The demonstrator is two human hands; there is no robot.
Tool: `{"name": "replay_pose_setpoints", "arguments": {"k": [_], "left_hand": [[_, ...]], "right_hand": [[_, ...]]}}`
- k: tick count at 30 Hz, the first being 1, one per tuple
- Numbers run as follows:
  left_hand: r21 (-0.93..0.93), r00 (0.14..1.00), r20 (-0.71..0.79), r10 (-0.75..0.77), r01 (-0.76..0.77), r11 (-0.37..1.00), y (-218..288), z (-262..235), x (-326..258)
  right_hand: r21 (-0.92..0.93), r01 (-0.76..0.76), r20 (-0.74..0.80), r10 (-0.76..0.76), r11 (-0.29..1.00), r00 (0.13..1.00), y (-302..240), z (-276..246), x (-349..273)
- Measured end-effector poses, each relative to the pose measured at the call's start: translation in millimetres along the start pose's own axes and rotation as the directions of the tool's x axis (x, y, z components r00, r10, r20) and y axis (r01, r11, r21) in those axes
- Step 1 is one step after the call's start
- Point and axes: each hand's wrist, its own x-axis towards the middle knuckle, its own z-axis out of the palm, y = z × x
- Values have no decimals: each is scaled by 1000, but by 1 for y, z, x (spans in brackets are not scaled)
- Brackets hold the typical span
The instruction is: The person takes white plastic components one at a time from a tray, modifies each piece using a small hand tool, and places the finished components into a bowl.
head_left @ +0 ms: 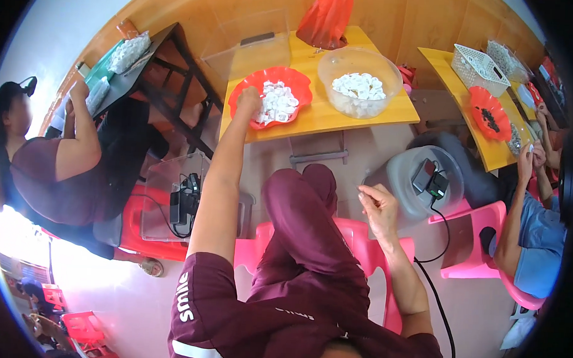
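Observation:
A red scalloped dish (pixel 305 91) on the yellow table holds many small white pieces (pixel 278 104). My left hand (pixel 250 102) reaches over the dish's left side, beside these pieces. Its fingers are curled, and what they hold, if anything, is hidden. To the right of the dish stands a large clear round tub (pixel 391 69) with more small white pieces (pixel 359 87) in it. My right hand (pixel 380 210) hangs in the air right of my knees, away from the table. Its thumb and fingers are drawn together; anything between them is too small to make out.
Behind the dish are a clear plastic box (pixel 259 55) and a red plastic bag (pixel 326 22). Co-workers sit left and right at their own tables. Clear bins with black devices stand on both sides of me. A black cable (pixel 443 311) runs down at my right.

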Motion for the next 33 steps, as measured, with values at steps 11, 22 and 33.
{"name": "replay_pose_setpoints", "arguments": {"k": [11,22,33], "left_hand": [[-300,908,-383,-168,50,953,7,-25,-18],[-855,930,-307,-203,-175,489,19,-64,-46],[-559,794,141,592,557,-614,146,77,-257]], "right_hand": [[-97,77,14,-76,992,997,5,-2,3],[-24,34,17,-34,999,999,0,4,-2],[24,100,-74,-98,995,992,-10,0,8]]}}
